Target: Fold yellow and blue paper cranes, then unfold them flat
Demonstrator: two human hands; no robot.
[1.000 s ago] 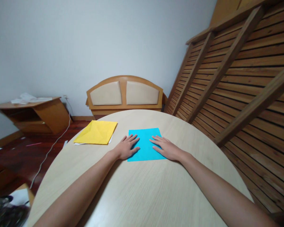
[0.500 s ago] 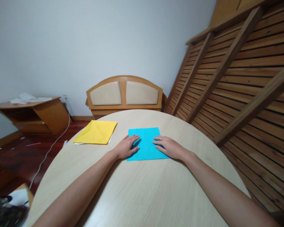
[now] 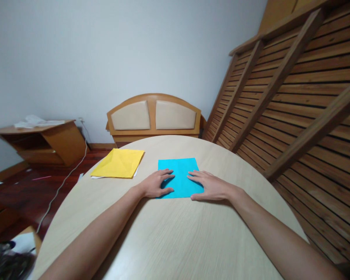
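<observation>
A square sheet of cyan paper (image 3: 179, 173) lies flat on the round light-wood table (image 3: 169, 237), near its far side. My left hand (image 3: 156, 183) rests palm down on the sheet's near left corner, fingers spread. My right hand (image 3: 211, 186) lies palm down on the near right corner, its thumb along the near edge. Neither hand lifts the paper. A creased yellow sheet (image 3: 118, 163) sits on the table to the left of the cyan one, on top of a white sheet.
Beyond the table stands a padded wooden headboard (image 3: 153, 115) against the wall. A slatted wooden frame (image 3: 288, 89) leans at the right. At the left a low wooden stand (image 3: 39, 140) holds papers, and a white cable (image 3: 62, 184) runs across the dark floor.
Both hands have slid a little toward me along the cyan sheet; my right hand now covers its near right corner. The sheet stays flat.
</observation>
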